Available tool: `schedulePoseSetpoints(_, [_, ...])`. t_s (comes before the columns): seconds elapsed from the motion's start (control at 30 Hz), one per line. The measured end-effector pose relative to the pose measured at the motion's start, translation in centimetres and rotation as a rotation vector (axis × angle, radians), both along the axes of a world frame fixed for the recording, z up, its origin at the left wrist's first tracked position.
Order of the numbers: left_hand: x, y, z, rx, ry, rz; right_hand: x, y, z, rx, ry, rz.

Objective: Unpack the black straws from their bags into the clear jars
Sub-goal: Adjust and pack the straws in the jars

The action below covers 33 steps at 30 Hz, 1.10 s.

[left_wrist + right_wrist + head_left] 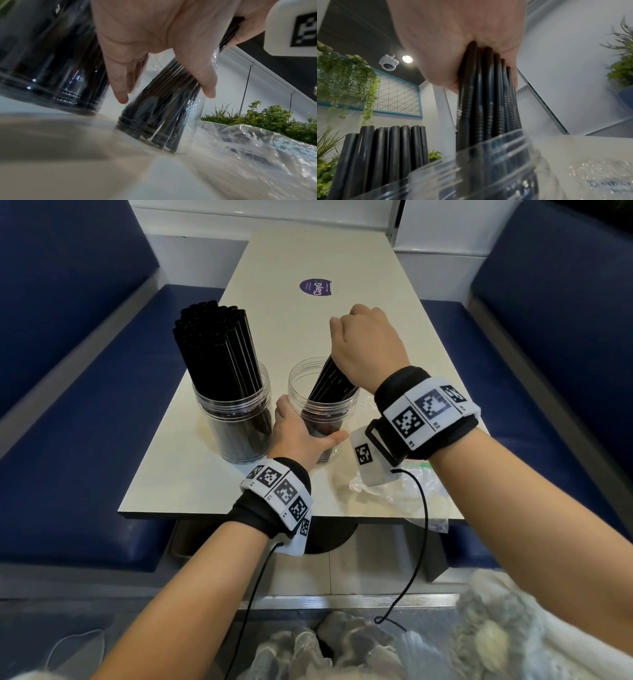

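Two clear jars stand on the beige table. The left jar is packed with upright black straws. My left hand grips the right jar low on its side, thumb and fingers round it. My right hand holds a bundle of black straws in a fist above that jar, their lower ends inside it and leaning left. In the right wrist view the bundle runs from my fist down into the jar rim.
An empty crumpled clear plastic bag lies on the table's near right corner, over the edge. A purple round sticker is on the far table. Blue bench seats flank the table on both sides.
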<state>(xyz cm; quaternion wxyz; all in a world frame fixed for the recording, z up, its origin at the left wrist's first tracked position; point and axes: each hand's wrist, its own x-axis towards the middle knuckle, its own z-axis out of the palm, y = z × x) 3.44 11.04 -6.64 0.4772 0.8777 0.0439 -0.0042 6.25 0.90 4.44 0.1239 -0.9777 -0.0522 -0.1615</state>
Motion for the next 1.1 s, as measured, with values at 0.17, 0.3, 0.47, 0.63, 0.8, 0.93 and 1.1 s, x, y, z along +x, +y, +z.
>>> schedulePoseSetpoints(0.17, [-0.1, 0.0, 0.1, 0.003, 0.005, -0.005, -0.1, -0.1, 0.3, -0.023, 0.017, 0.004])
schedulePoseSetpoints(0.3, [-0.2, 0.1, 0.3, 0.009, 0.011, -0.002, -0.1, -0.1, 0.2, -0.015, -0.014, 0.022])
schedulePoseSetpoints(0.47, [-0.4, 0.0, 0.4, 0.016, 0.01, 0.002, -0.2, 0.0, 0.4, 0.005, -0.007, 0.025])
schedulePoseSetpoints(0.63, [-0.7, -0.1, 1.0, 0.001, 0.038, 0.002, -0.4, -0.1, 0.2, 0.014, 0.028, 0.016])
schedulePoseSetpoints(0.8, [-1.4, 0.6, 1.5, 0.006, 0.042, -0.006, -0.2, 0.0, 0.3, 0.021, 0.035, 0.011])
schedulePoseSetpoints(0.93, [-2.9, 1.7, 2.4, 0.051, 0.032, -0.041, -0.8, -0.1, 0.9, 0.022, 0.04, 0.021])
schedulePoseSetpoints(1.1, [-5.3, 4.8, 4.1, 0.076, -0.129, 0.004, -2.9, 0.6, 3.7, 0.105, -0.019, 0.097])
